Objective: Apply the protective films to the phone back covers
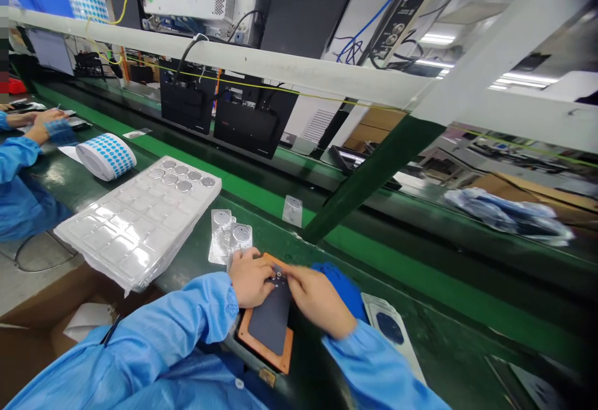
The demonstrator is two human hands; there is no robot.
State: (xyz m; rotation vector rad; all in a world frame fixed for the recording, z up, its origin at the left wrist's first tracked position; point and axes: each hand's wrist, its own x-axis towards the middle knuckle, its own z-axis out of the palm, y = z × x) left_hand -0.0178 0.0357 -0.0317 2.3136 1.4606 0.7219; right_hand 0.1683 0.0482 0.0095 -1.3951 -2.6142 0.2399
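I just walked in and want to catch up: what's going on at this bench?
A person's left hand and right hand are both at the far end of a dark grey rectangular panel within an orange frame. Whether they grip anything small is unclear. Just beyond the left hand lie small clear plastic packs. Further left is a large clear plastic tray, with round silver discs at its far end.

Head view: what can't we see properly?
In the head view:
- dark plate: far end partly hidden by the left hand and right hand
- blue bundle: partly behind the right hand
- box: cut off by the left edge
- co-worker: cut off by the left edge
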